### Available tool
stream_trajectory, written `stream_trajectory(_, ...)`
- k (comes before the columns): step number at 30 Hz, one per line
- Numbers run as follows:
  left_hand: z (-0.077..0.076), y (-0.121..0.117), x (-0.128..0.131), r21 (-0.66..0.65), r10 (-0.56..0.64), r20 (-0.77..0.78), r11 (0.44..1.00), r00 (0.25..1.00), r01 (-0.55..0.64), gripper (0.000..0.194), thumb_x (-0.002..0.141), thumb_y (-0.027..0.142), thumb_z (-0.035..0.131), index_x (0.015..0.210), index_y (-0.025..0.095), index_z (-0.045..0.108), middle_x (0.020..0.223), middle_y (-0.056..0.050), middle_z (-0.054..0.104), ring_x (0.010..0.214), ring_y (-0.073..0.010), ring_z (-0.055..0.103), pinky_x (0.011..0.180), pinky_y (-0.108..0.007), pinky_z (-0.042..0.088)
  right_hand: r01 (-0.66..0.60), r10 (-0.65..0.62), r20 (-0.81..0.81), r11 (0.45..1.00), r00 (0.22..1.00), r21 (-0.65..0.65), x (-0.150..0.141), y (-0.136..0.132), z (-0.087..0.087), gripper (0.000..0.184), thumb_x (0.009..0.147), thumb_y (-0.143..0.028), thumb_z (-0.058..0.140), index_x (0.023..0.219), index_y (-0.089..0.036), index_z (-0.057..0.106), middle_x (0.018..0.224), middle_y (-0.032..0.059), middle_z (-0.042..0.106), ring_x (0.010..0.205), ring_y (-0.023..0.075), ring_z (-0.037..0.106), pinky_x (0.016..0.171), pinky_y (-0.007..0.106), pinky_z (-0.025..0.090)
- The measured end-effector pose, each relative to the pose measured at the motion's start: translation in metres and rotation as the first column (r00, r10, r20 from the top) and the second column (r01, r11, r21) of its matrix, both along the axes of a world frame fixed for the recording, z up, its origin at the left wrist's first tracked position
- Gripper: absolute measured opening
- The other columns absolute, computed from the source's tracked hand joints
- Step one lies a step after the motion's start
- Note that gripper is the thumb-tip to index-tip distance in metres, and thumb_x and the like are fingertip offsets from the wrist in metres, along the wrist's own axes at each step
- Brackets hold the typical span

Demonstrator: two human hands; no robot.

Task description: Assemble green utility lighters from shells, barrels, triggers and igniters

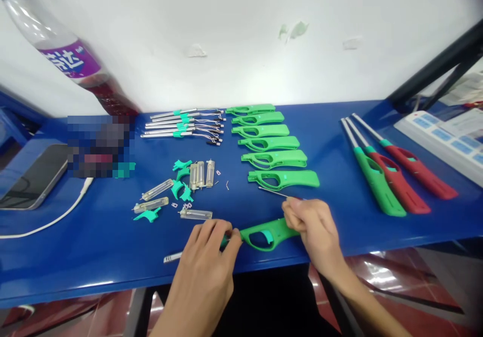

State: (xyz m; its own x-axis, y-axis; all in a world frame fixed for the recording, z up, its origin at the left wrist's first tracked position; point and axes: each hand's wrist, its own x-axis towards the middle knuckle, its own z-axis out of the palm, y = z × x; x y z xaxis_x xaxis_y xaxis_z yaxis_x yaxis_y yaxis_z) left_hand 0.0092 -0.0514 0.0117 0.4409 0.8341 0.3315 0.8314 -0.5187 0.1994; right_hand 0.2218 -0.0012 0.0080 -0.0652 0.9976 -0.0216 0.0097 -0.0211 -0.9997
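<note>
A green gas lighter (281,231) with a teal trigger lies near the table's front edge, its metal tube (172,257) pointing left. My left hand (209,251) is closed around the joint between tube and green body, hiding most of that part. At the other end, my right hand (311,224) is closed on a thin screwdriver (272,192), whose shaft points left above the lighter. The fist also covers the rear of the lighter's handle; whether it grips it I cannot tell. Just beyond lie several green handle shells (298,178) in a column.
Metal tubes with wires (166,135) lie at the back left. Clear fuel tanks (196,215), teal triggers (151,215) and small metal bits are scattered nearby. Finished-looking lighters (411,171) lie right, beside a power strip (441,141). A bottle (71,58) and phone (33,176) are left.
</note>
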Motion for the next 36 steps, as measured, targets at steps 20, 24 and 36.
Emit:
stream_trajectory(20, 0.010, 0.002, 0.012, 0.062, 0.009, -0.264, 0.998, 0.965, 0.008, 0.028, 0.088, -0.006, 0.050, 0.100, 0.012, 0.068, 0.102, -0.014, 0.064, 0.093, -0.0328, 0.060, 0.078, -0.047, 0.058, -0.019, 0.040, -0.306, 0.997, 0.951, 0.071, 0.009, 0.007, 0.003, 0.057, 0.102, -0.049, 0.067, 0.061, -0.022, 0.037, 0.054, -0.0131, 0.026, 0.045, 0.0064, 0.022, 0.045, 0.022, 0.024)
stream_trajectory(24, 0.009, 0.003, 0.012, 0.054, 0.003, -0.263, 0.998, 0.965, 0.011, 0.029, 0.088, -0.006, 0.050, 0.102, 0.013, 0.068, 0.104, -0.013, 0.064, 0.095, -0.0323, 0.060, 0.080, -0.046, 0.058, -0.011, 0.026, -0.289, 0.998, 0.957, 0.054, 0.010, 0.010, -0.016, 0.038, 0.105, -0.046, 0.065, 0.083, -0.017, 0.060, 0.063, -0.0102, 0.047, 0.045, 0.0050, 0.039, 0.044, 0.019, 0.037)
stream_trajectory(36, 0.001, 0.003, 0.008, -0.022, 0.063, -0.070, 0.998, 0.996, -0.064, 0.014, 0.102, 0.006, 0.052, 0.103, 0.017, 0.061, 0.101, -0.009, 0.065, 0.093, -0.0300, 0.062, 0.079, -0.047, 0.059, 0.024, -0.010, -0.323, 0.999, 0.947, 0.038, 0.010, 0.019, -0.022, 0.040, 0.104, -0.045, 0.067, 0.077, -0.018, 0.056, 0.060, -0.0118, 0.041, 0.044, 0.0048, 0.033, 0.043, 0.019, 0.032)
